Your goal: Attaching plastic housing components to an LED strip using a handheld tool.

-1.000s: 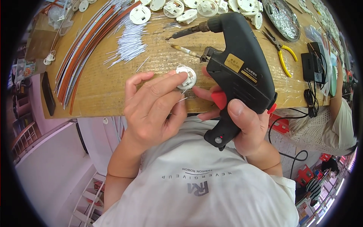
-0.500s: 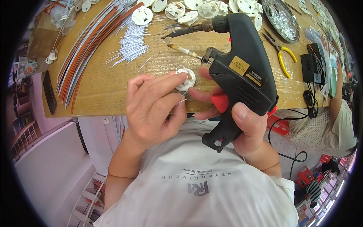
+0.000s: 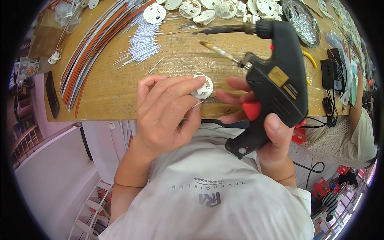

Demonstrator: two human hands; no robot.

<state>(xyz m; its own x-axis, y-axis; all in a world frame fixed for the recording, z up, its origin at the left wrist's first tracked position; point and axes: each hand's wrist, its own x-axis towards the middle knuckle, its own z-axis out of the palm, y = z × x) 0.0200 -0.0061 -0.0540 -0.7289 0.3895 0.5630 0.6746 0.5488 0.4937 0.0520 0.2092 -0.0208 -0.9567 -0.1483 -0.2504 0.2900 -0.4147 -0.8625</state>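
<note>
My left hand (image 3: 166, 114) is closed, pressing a small round white plastic part (image 3: 207, 90) at the table's near edge. A short thin white wire (image 3: 197, 105) sticks out between its thumb and fingers. My right hand (image 3: 276, 138) grips a black soldering gun (image 3: 284, 66) by the handle, thumb on the near side. Its other fingers reach out past the red trigger (image 3: 251, 110), spread apart. The gun's dark tip and the feed tube below it point left, above the table and away from the white part. My fingers hide some of that part.
A heap of cut white wires (image 3: 145, 42) lies beyond my left hand, beside long orange and grey strips (image 3: 90, 54). Round white parts (image 3: 155, 14) line the back. To the right are a metal tray (image 3: 307, 34), yellow-handled pliers (image 3: 309, 59), a black adapter (image 3: 333, 74) and a co-worker's arm (image 3: 356, 90).
The soldering gun in my right hand has swung right, away from the white part, and now covers most of the pliers. My left hand and the white part have shifted slightly right.
</note>
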